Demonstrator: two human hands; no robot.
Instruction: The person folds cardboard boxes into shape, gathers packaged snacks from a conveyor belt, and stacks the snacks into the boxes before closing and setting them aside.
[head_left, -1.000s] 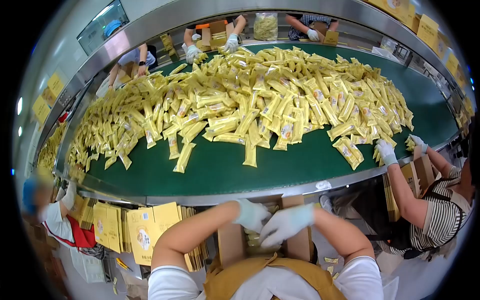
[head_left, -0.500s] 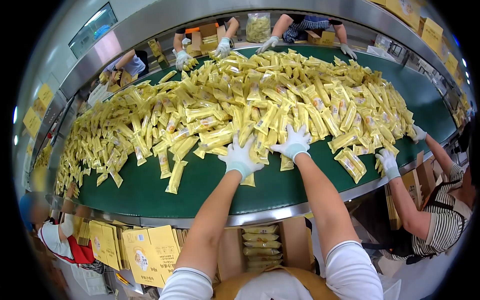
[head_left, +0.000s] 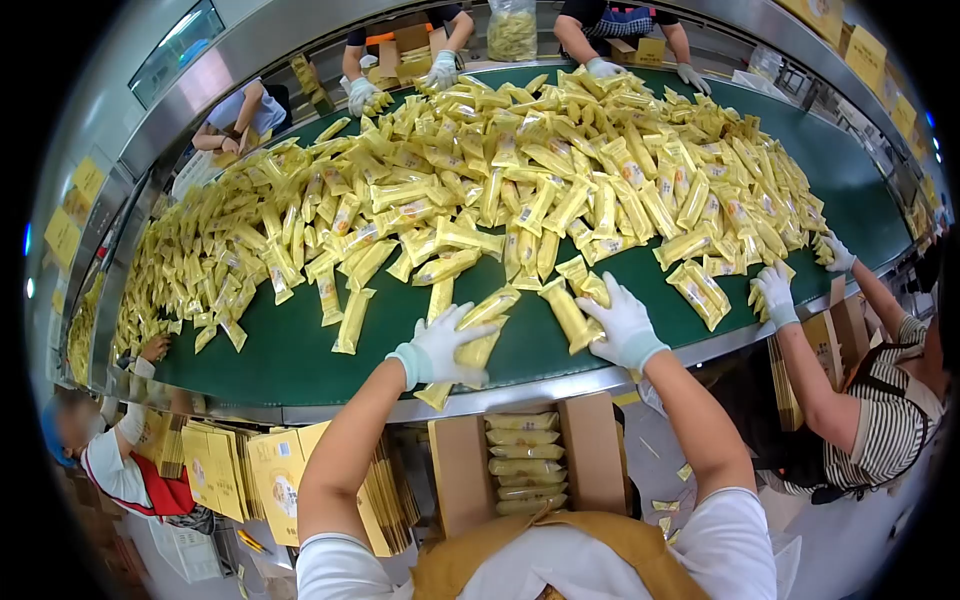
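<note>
Head view: our hands have come back from the near face of the pile (head_left: pixel 500 170), where a moment ago they lay with fingers spread, and packets have come with them; a strip of bare green table (head_left: pixel 620 265) now shows in places between our grips and the pile, and for the work in hand this means a few packets are parted from the heap and lie close to us. Our left grip (head_left: pixel 440 345) looks curled round two packets (head_left: pixel 490 307), fingers on their far side and thumb on the near; another packet (head_left: pixel 433 396) pokes out beneath it, over the table's metal edge. Our right grip (head_left: pixel 625 322) is cupped against more packets (head_left: pixel 568 315) on its left; we cannot tell whether it is clenched on any of them or merely touching. Nearer to us than both grips, and between them, stands the open box (head_left: pixel 590 450) with its row of packets (head_left: pixel 526 452); folded cartons (head_left: pixel 270 470) stand beyond our left forearm.

Our palms hide how many packets are under each grip; the box's near end is lost behind our apron (head_left: pixel 445 560), so its depth stays unclear; the print on the wrappers is too small to read; the people across the table are cut off at the top, though some gloved hands (head_left: pixel 440 70) show beyond the pile.
</note>
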